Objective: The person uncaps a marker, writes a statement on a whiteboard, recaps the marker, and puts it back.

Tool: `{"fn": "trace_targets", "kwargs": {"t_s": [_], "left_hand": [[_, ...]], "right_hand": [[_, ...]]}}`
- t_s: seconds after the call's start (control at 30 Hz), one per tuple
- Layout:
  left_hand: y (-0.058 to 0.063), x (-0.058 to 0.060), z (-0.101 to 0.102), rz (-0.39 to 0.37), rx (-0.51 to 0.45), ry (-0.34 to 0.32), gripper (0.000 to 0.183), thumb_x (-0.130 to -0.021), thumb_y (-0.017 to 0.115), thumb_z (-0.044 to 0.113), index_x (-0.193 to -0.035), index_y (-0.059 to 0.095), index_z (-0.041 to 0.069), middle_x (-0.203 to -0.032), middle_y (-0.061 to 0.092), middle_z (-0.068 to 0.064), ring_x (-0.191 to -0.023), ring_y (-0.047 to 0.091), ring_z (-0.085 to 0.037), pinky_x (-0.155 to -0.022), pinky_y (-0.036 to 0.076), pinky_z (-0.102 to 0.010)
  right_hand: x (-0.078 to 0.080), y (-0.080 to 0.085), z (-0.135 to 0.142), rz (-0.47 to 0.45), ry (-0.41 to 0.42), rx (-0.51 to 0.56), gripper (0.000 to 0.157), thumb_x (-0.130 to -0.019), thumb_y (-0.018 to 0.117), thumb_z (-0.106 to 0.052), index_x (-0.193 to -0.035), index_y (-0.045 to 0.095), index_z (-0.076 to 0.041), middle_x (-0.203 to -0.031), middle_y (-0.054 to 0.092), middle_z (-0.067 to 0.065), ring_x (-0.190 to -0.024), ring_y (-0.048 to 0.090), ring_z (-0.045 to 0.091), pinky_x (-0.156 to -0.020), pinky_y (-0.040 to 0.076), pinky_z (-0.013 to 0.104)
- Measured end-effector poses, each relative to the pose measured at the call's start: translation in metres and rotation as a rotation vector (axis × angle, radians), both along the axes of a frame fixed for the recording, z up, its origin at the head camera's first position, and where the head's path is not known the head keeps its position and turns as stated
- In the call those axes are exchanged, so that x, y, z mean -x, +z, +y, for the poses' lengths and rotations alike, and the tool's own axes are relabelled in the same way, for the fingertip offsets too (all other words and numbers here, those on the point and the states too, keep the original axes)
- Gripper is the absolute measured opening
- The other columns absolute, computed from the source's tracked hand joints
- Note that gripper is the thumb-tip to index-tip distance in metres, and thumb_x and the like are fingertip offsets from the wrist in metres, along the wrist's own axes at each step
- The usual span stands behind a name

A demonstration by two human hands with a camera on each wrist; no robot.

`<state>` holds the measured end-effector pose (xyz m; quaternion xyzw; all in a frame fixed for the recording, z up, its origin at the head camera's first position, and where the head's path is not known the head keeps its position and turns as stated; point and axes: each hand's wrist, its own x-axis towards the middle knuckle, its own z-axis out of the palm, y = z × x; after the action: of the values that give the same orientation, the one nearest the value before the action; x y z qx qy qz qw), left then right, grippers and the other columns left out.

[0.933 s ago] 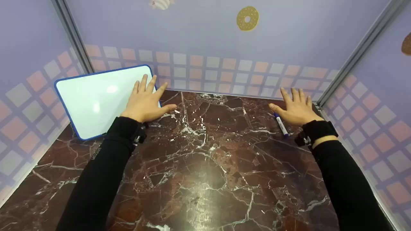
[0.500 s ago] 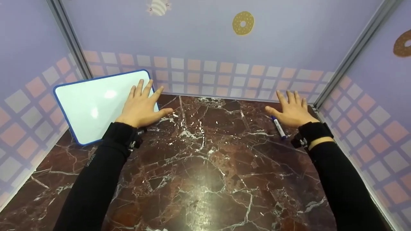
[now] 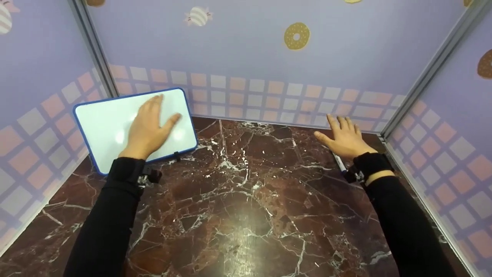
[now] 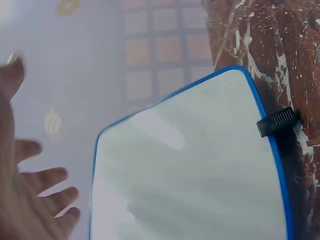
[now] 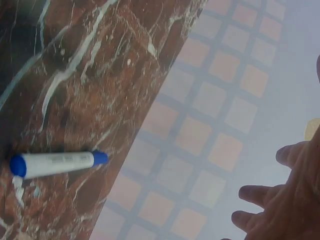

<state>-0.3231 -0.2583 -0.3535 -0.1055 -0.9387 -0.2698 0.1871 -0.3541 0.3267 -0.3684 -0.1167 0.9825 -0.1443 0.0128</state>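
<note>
A whiteboard (image 3: 102,129) with a blue frame leans in the back left corner. At its lower edge sits a small black ribbed piece (image 4: 277,122). My left hand (image 3: 148,129) overlaps the board's face in the head view, fingers extended and thumb spread, holding nothing. In the left wrist view the fingers (image 4: 50,200) are beside the board, off its face. A white marker with blue ends (image 5: 60,164) lies on the table at the right. My right hand (image 3: 344,140) is over the marker, fingers spread with nothing in them, and hides part of it in the head view.
The dark red marbled tabletop (image 3: 238,207) is bounded by a tiled-pattern back wall (image 3: 250,100) and side walls. Grey metal posts (image 3: 426,73) stand in the back corners. Light glares off the front of the table.
My left hand has moved left across the board, uncovering its right edge, and has turned with its fingers closer together. My right hand has shifted slightly, covering more of the marker.
</note>
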Motion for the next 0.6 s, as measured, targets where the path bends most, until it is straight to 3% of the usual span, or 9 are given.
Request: {"fn": "trace_targets", "kwargs": {"t_s": [0.17, 0.3, 0.47, 0.6], "left_hand": [[-0.015, -0.011, -0.027, 0.227, -0.248, 0.13, 0.078, -0.113, 0.058, 0.05, -0.164, 0.041, -0.006, -0.166, 0.046, -0.028, -0.157, 0.041, -0.043, -0.133, 0.029, -0.056], [-0.028, -0.021, -0.05, 0.353, -0.369, 0.271, 0.071, -0.11, 0.063, 0.043, -0.157, 0.048, -0.007, -0.157, 0.052, -0.026, -0.15, 0.047, -0.037, -0.131, 0.033, -0.044], [-0.04, -0.033, -0.08, 0.314, -0.515, 0.476, 0.074, -0.109, 0.063, 0.048, -0.163, 0.039, 0.002, -0.163, 0.042, -0.018, -0.152, 0.04, -0.025, -0.13, 0.027, -0.03], [-0.046, -0.038, -0.099, 0.227, -0.632, 0.56, 0.085, -0.109, 0.064, 0.052, -0.17, 0.028, 0.005, -0.17, 0.031, -0.014, -0.157, 0.033, -0.019, -0.131, 0.022, -0.026]], "right_hand": [[0.007, -0.005, -0.017, 0.036, 0.022, 0.069, 0.103, -0.11, 0.035, -0.08, -0.179, 0.004, -0.01, -0.178, 0.012, 0.038, -0.164, 0.007, 0.061, -0.13, 0.001, 0.078], [0.011, -0.009, -0.037, 0.053, 0.043, 0.128, 0.102, -0.11, 0.034, -0.081, -0.18, 0.004, -0.014, -0.178, 0.016, 0.036, -0.161, 0.02, 0.06, -0.13, 0.014, 0.078], [0.013, -0.016, -0.069, 0.016, 0.07, 0.211, 0.097, -0.109, 0.034, -0.082, -0.18, 0.002, -0.026, -0.181, 0.011, 0.031, -0.164, 0.021, 0.056, -0.129, 0.017, 0.078], [0.014, -0.021, -0.095, -0.001, 0.104, 0.245, 0.095, -0.108, 0.035, -0.084, -0.18, 0.003, -0.032, -0.183, 0.01, 0.027, -0.166, 0.018, 0.052, -0.13, 0.016, 0.076]]}}
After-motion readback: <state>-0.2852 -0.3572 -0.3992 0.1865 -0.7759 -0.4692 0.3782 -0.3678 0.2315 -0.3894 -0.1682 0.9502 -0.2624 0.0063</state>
